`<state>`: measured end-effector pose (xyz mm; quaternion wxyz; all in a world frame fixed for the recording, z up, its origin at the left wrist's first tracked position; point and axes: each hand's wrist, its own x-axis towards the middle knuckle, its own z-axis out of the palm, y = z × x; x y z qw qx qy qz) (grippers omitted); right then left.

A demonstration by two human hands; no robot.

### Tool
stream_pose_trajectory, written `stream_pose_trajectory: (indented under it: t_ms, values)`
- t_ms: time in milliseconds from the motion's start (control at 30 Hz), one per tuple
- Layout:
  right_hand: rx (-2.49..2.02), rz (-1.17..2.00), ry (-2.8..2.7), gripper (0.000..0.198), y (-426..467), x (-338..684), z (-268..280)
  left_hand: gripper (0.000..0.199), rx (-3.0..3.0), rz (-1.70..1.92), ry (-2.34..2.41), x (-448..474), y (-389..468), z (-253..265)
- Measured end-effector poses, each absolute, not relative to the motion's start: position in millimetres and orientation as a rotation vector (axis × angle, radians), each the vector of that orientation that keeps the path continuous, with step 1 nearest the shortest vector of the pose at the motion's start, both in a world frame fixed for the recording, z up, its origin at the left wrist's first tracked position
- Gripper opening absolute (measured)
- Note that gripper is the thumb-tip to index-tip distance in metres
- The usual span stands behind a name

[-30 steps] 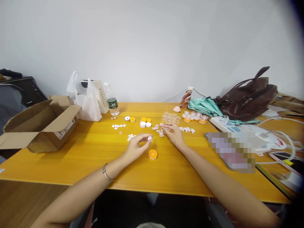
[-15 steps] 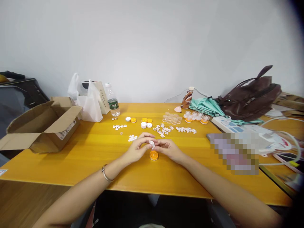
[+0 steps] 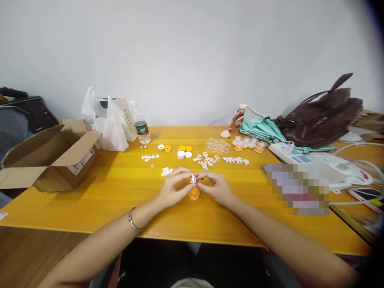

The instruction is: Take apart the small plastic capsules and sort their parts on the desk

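Note:
My left hand [image 3: 175, 187] and my right hand [image 3: 216, 187] meet at the middle of the table, both pinching one small white plastic piece [image 3: 193, 179] between fingertips and thumbs. Just below it, an orange round part with a pale rim [image 3: 194, 194] rests on the tabletop, apart from the held piece. Past my fingers lie loose white openwork pieces [image 3: 205, 160], with a row of similar white pieces [image 3: 235, 160] to their right. Small white discs [image 3: 167, 171] lie beyond my left hand. Orange and white round parts [image 3: 185, 152] sit farther back.
An open cardboard box [image 3: 69, 160], a white plastic bag [image 3: 109, 128] and a water bottle [image 3: 142, 127] stand left. Clear cups [image 3: 217, 145], finished-looking orange-based pieces [image 3: 259, 147], a brown drink bottle [image 3: 238, 119], a teal cloth [image 3: 261, 129] and a brown backpack [image 3: 321, 116] occupy the right.
The small white piece has been turned between my fingertips, so a different side shows. My hands stay close to the same place, and the camera view has shifted slightly.

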<state>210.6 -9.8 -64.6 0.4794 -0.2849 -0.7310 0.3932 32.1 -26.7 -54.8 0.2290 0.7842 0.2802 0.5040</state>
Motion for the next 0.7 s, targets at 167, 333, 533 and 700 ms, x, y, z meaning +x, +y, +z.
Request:
stream_pose_trajectory:
  t_ms: [167, 333, 533, 700]
  values:
    - [-0.743, 1.019, -1.699, 0.011, -9, 211, -64, 0.026, 2.269, 1.374, 0.880, 31, -23, -59]
    - [-0.771, 0.979, -1.669, 0.013, -13, 207, -62, 0.025, 2.342, 1.294, 0.879, 32, -21, -62]
    - [-0.776, 0.905, -1.681, 0.011, -18, 205, -61, 0.018, 1.935, 1.358, 0.877, 34, -16, -63]
    - [-0.764, 1.036, -1.649, 0.011, -19, 203, -61, 0.015, 1.757, 1.342, 0.915, 38, -16, -62]
